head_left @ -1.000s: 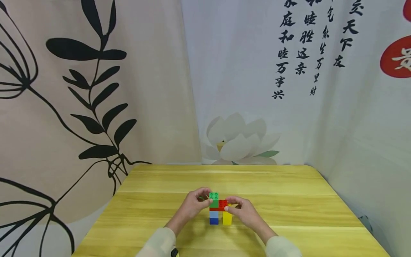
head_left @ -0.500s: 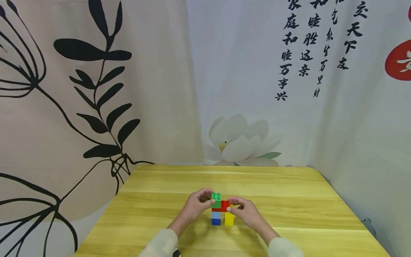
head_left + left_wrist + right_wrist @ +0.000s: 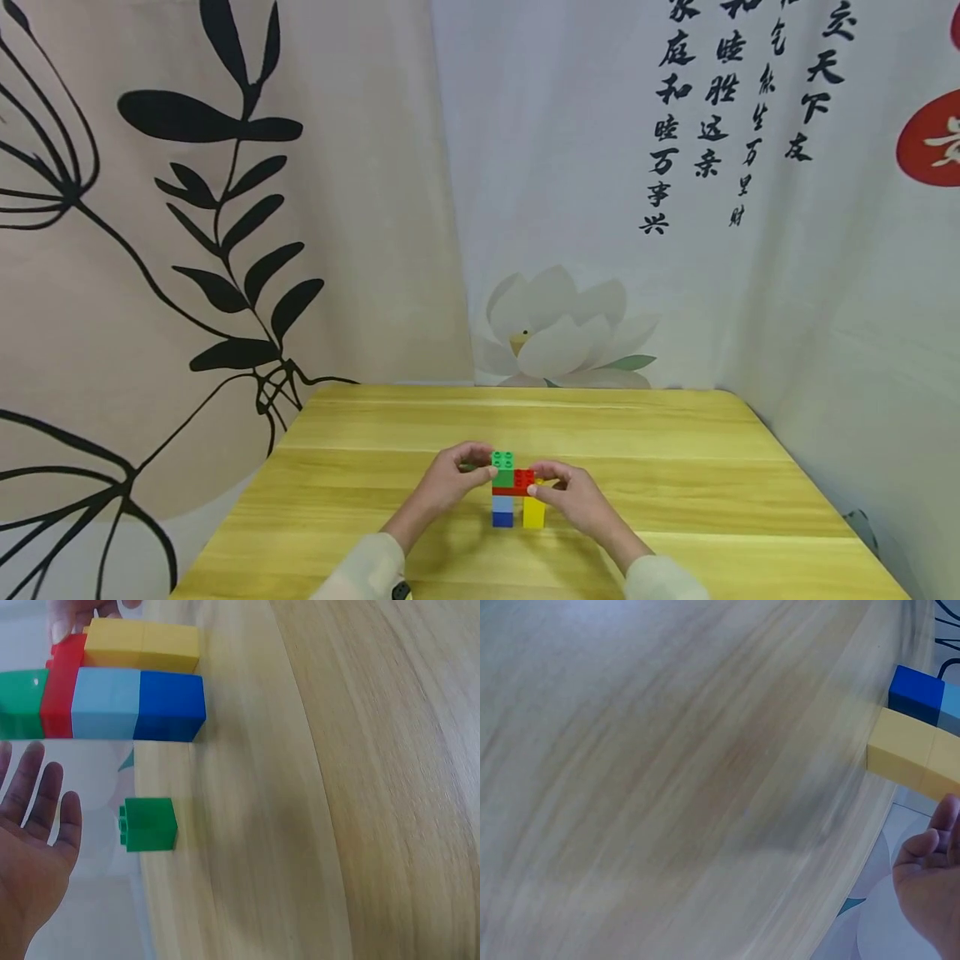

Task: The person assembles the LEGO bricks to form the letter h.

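Observation:
A small structure of toy building bricks stands on the table. Its left column is a light blue brick point(image 3: 106, 703) over a dark blue brick point(image 3: 171, 706); its right column is yellow bricks point(image 3: 533, 512). A red brick point(image 3: 523, 478) bridges both, and a green brick point(image 3: 502, 478) sits on its left end. My left hand point(image 3: 452, 478) is beside the green brick, fingers extended, thumb tip overlapping its edge in the head view. My right hand point(image 3: 572, 492) pinches the red brick's right end between thumb and index finger.
A loose green brick point(image 3: 150, 824) stands on the wooden table point(image 3: 375, 417) beyond my left hand, visible in the left wrist view and hidden by the hand in the head view. Printed curtains point(image 3: 375, 208) hang behind the table's far edge.
My left hand has shifted slightly left, its thumb and index finger drawing back to the green brick's edge. The right hand keeps its pinch on the red brick; the bricks keep their arrangement.

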A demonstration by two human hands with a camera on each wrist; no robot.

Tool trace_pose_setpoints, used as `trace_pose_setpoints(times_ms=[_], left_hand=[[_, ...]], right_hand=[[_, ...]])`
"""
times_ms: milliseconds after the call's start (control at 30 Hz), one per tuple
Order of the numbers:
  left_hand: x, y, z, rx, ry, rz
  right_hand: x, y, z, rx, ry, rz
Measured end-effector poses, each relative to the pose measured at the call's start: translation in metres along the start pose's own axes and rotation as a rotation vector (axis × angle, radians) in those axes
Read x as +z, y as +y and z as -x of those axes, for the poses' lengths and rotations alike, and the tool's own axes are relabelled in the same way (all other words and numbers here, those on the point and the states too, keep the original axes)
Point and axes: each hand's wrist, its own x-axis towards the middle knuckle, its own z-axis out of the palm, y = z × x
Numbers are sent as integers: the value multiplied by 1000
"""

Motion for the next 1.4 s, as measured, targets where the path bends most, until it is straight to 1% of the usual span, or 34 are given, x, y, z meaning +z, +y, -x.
trace_pose_setpoints(times_ms=[200, 300, 467, 633, 733, 1000, 1233, 1400], left_hand=[[-12, -3, 5, -42, 30, 0], [-19, -6, 5, -61, 60, 7], [-27, -14, 1, -82, 126, -14], [-32, -21, -3, -97, 156, -23], [-33, -24, -6, -100, 167, -19], [-31, -39, -14, -109, 184, -53], [-28, -51, -21, -158, 198, -20], [-26, -57, -24, -174, 198, -39]], right_hand=[[1, -2, 0, 8, 6, 16], [0, -2, 1, 13, 5, 14], [1, -2, 1, 19, 6, 17], [2, -2, 0, 15, 4, 18], [1, -2, 0, 10, 5, 25], [1, -1, 0, 3, 1, 24], [0, -1, 0, 13, -5, 7], [0, -2, 1, 14, -10, 14]])
